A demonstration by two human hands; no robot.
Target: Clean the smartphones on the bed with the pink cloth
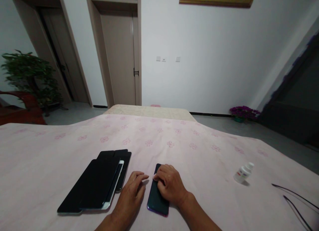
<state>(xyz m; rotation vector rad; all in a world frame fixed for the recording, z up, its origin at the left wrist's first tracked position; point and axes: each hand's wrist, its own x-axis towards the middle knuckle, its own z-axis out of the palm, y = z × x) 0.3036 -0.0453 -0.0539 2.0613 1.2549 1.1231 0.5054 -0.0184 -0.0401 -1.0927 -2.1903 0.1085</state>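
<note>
A dark phone with a purple edge (157, 201) lies on the pink flowered cloth (199, 178). Over its upper right part rests my right hand (170, 184), fingers curled, with the fingertips hidden or too small to tell what they grip. My left hand (132, 192) is just left of the phone, fingers apart and holding nothing. Further left is a pile of dark tablets (92, 184), with a white-edged device (116, 184) at its right side and more dark devices (127, 163) beneath and behind.
A small white bottle (243, 173) stands at the right. Two thin black cords or temples (296, 194) lie near the right edge. Beyond the cloth are a door (119, 58), a leafy plant (30, 78), a red chair (22, 106) and purple flowers (244, 112).
</note>
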